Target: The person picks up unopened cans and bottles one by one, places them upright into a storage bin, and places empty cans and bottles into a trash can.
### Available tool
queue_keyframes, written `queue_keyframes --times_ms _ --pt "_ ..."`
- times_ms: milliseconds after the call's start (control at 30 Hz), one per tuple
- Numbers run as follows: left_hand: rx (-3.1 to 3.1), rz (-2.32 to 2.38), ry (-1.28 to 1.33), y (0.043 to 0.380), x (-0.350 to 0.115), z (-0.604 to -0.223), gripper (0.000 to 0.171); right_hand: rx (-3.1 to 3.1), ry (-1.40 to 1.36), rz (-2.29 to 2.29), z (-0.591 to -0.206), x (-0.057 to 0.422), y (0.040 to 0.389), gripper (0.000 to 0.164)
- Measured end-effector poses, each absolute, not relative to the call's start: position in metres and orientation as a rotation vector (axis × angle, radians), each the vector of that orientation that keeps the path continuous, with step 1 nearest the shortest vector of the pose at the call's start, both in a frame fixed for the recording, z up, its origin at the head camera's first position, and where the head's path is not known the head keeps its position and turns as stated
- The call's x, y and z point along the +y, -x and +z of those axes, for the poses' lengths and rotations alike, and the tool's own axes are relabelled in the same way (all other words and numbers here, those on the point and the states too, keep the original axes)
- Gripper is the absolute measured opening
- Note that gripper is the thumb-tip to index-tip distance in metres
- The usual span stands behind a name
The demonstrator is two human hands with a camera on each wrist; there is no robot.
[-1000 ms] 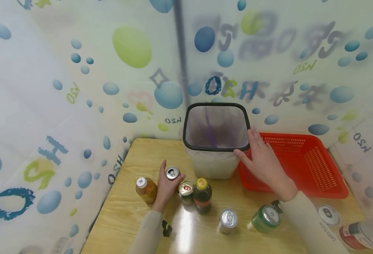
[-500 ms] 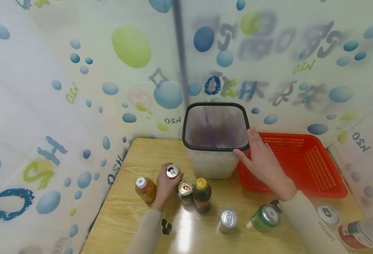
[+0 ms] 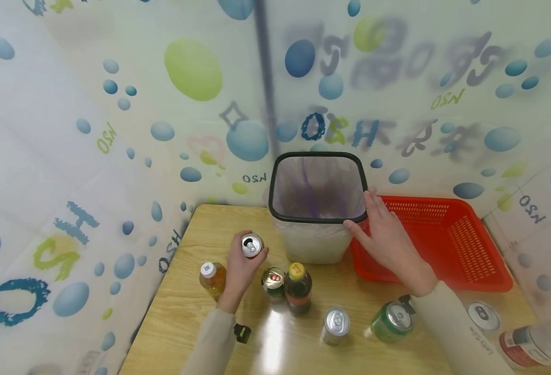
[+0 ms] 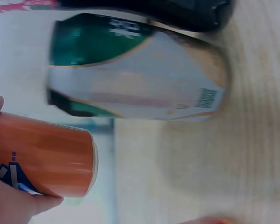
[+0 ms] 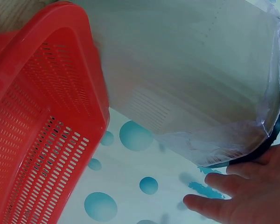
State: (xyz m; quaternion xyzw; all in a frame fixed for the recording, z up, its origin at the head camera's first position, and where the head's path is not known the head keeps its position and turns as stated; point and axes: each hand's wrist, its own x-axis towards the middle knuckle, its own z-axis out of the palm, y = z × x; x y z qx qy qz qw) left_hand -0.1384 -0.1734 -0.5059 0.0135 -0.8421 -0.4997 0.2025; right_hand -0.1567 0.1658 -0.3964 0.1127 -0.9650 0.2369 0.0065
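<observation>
My left hand (image 3: pixel 239 269) grips an opened orange can (image 4: pixel 46 154) round its side, its silver top facing up in the head view. In the left wrist view the can's base is clear of the table, beside a green, white and gold can (image 4: pixel 135 70). Next to that one stands a dark bottle with a yellow cap (image 3: pixel 297 291). My right hand (image 3: pixel 392 247) rests on the black rim of a lined waste bin (image 3: pixel 315 242), fingers extended along its right side; the right wrist view shows those fingers straight (image 5: pixel 224 184).
A red perforated basket (image 3: pixel 439 250) sits right of the bin. An amber bottle with a white cap (image 3: pixel 212 281) stands by the left forearm. Nearer are a silver can (image 3: pixel 336 325), a green can (image 3: pixel 393 323), another can (image 3: pixel 484 316) and a clear red-labelled bottle (image 3: pixel 538 344).
My left hand has closed its fingers round the orange can, lifted it and shifted it slightly left and away from me. The right hand stays on the bin rim.
</observation>
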Motion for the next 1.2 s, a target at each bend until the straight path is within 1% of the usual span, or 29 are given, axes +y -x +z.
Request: queue_keyframes --times_ms 200,467,700,933,1200 --pt "-2.354 -1.353 -0.004 0.13 -0.174 -0.478 0.058 -3.025 -0.346 0.741 -0.396 0.166 0.157 0.1" --pt "-2.32 -1.288 0.137 0.119 -0.174 -0.437 0.059 -3.019 -0.345 0.737 -0.396 0.166 0.157 0.099" --pt "-2.259 -1.289 0.174 0.112 -0.169 -0.398 0.061 -3.016 -0.344 0.726 -0.396 0.166 0.157 0.099" --pt "-2.182 -1.263 0.312 0.118 -0.156 -0.364 0.064 -3.013 -0.34 0.72 -0.397 0.166 0.157 0.099" --pt "-2.127 -1.358 0.462 0.131 -0.133 -0.339 0.064 -2.997 -0.353 0.71 -0.398 0.165 0.157 0.098"
